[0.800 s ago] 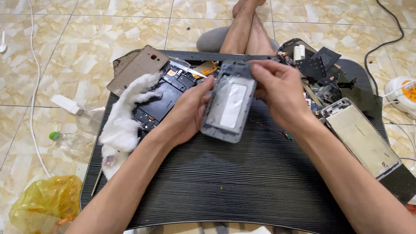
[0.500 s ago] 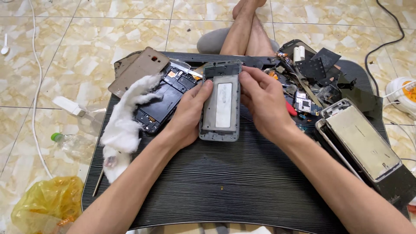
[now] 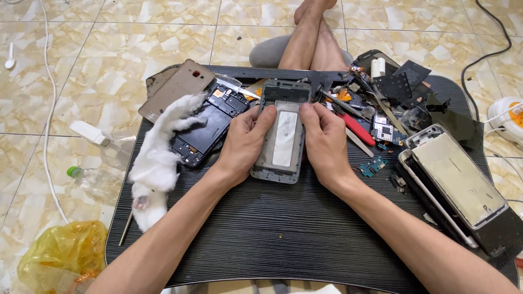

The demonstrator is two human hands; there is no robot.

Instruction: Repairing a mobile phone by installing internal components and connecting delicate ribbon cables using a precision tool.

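On the black ribbed board (image 3: 283,234) that lies on the tiled floor, a grey phone frame (image 3: 283,133) rests flat near the middle of the far half, its long side running away from the person. Both hands grip it from the sides. The left hand (image 3: 245,144) clasps the frame's left edge, its thumb bent over onto the pale rectangular patch in the frame's middle. The right hand (image 3: 327,141) clasps the right edge, thumb likewise pressed onto the frame's face (the two thumbs point at each other across the patch, not quite meeting). The fingers of both hands curl under or behind the frame, so how far they wrap cannot be told.

Left of the frame, just beyond the left hand, lies an opened phone body (image 3: 210,125) with dark circuit parts showing, and a wad of white cotton (image 3: 158,158) trails from it toward the board's near left edge. A tan back cover (image 3: 177,87) sits at the far left of the frame, partly over the board's corner. Right of the frame, a red-handled tool (image 3: 359,128) lies just beside the right hand, among a heap of small boards and dark scraps. Further right, well apart from the frame, are stacked phone screens (image 3: 457,179). Off the board, left of the frame, a yellow plastic bag (image 3: 60,256) lies on the tiles.
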